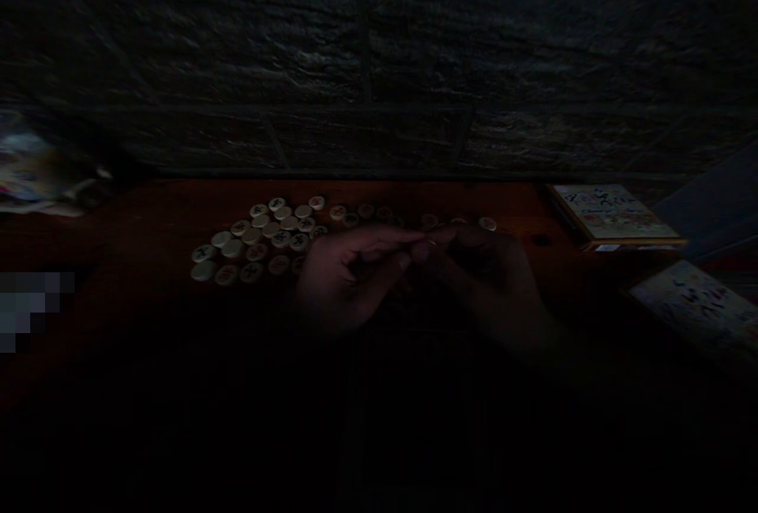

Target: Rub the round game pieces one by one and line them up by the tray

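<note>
The scene is very dark. My left hand (340,280) and my right hand (497,280) meet at their fingertips above the wooden table, both closed in a pinch. A tiny pale edge shows between the fingertips, too small and dim to name. Left of my left hand lie many round Chinese chess pieces (231,249), some with black or red characters up, others with plain faces. Behind my hands a few more pieces (338,212) lie in a loose line, partly hidden by my fingers. One piece (487,223) rests just beyond my right hand.
A flat printed box (616,213) sits at the right on the wooden table (148,221), near a second printed panel (699,300). Blurred, colourful items (35,170) stand at the far left. A stone-block wall (367,63) rises along the back edge.
</note>
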`<state>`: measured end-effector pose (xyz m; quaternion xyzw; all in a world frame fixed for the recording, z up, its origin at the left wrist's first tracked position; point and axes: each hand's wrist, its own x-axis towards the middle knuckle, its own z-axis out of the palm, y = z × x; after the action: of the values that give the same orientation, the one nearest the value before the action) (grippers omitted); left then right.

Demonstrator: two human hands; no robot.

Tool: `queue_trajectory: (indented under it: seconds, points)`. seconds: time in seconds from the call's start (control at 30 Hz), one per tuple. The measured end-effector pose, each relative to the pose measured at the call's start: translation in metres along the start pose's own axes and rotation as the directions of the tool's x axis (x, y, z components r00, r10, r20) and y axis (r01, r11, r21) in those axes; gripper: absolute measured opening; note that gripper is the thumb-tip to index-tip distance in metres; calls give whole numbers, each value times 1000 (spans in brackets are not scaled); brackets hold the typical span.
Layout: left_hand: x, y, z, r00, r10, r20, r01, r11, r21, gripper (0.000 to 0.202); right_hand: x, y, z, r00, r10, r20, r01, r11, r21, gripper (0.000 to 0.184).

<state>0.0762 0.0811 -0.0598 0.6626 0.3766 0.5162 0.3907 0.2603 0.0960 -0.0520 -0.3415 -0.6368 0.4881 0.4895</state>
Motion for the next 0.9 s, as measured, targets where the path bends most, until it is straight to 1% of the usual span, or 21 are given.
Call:
queue_trajectory:
  seconds: [0.13,0.23,0.3,0.47,0.63,0.7,0.83,0.9]
  points:
    - [2,0,0,1000,9,11,-8,999,-36,24,-1,-1,1,999,41,5,-41,999,32,14]
    - [2,0,-1,1000,2,14,-2,1000,-17,25,-1,-1,2,998,59,-2,-59,995,76,11]
    - [2,-1,-1,1000,7,16,-7,1000,-13,25,0,-1,2,999,49,0,-49,995,88,11]
    - [1,-2,-2,1000,25,14,-25,1000,-15,29,1,1,1,1000,13,-20,-12,997,80,21]
    - [1,-2,-1,1000,23,6,-23,1000,-15,29,2,1,1,1000,-20,4,20,999,46,12]
    - [1,-2,-1,1000,20,4,-20,1000,1,28,1,1,1,1000,-18,14,18,999,45,12]
    - [2,-3,-2,1000,9,10,-9,1000,-16,27,0,-1,1,1000,20,2,-20,998,52,9]
    - [2,-3,-2,1000,16,12,-15,1000,-26,26,-1,-1,2,999,43,0,-43,997,58,11]
